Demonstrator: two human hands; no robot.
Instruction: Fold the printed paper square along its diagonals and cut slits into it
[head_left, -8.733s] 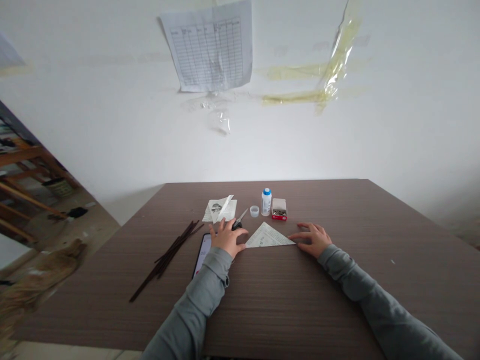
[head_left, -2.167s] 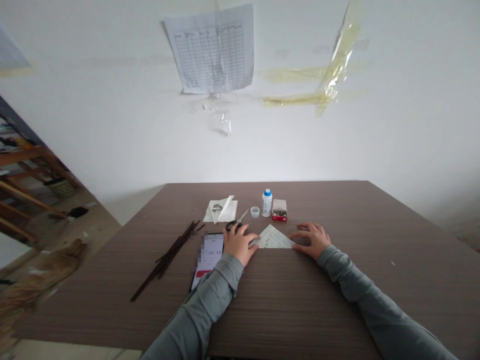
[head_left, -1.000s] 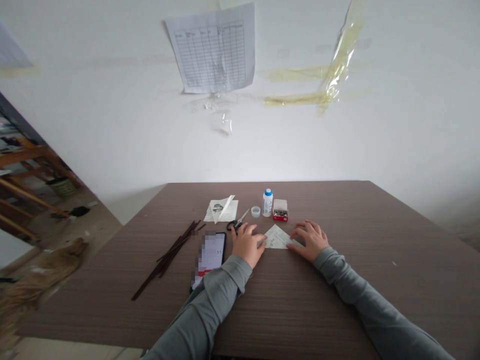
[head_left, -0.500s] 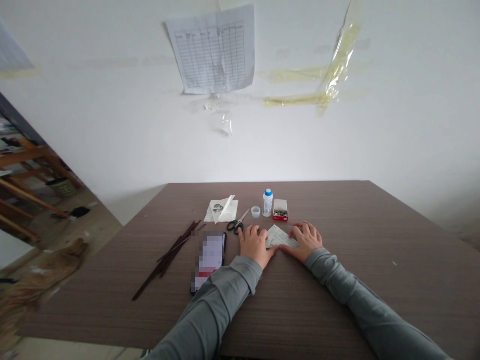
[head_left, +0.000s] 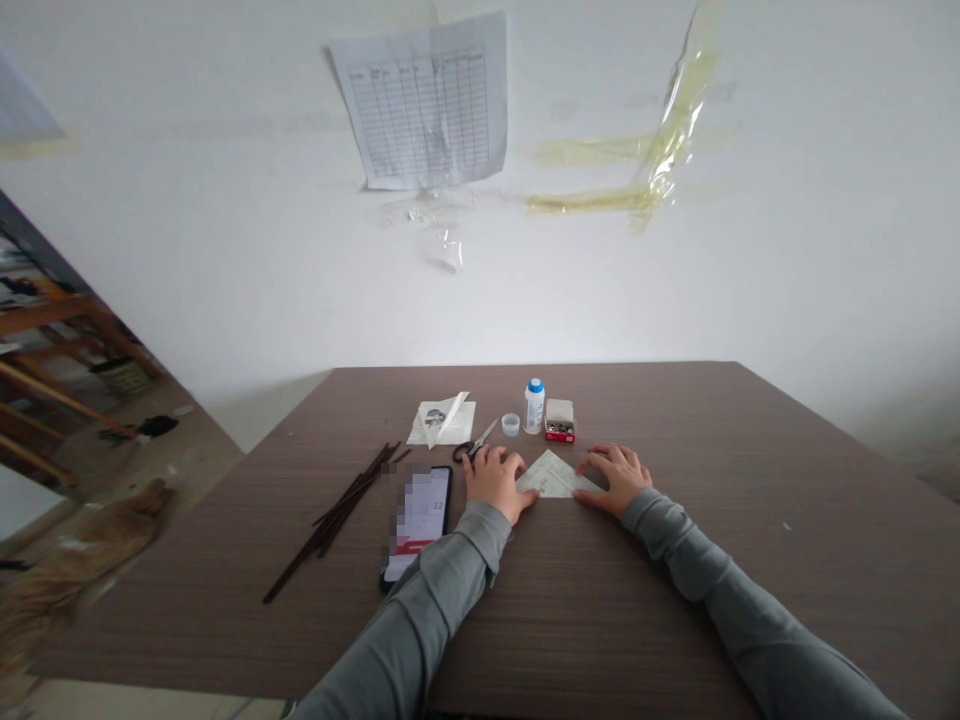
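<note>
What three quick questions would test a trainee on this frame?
1. True or false: the scissors lie closer to the left hand than to the right hand.
2. Which one stands upright: A) the white bottle with a blue cap, B) the scissors, C) the phone?
3. Fill in the blank: the folded paper triangle lies between the two ____.

Key: 1 true; 2 A; 3 hands.

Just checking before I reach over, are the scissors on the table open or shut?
Shut: the scissors show their blades closed together as one thin point, and they lie just past the left hand.
</note>
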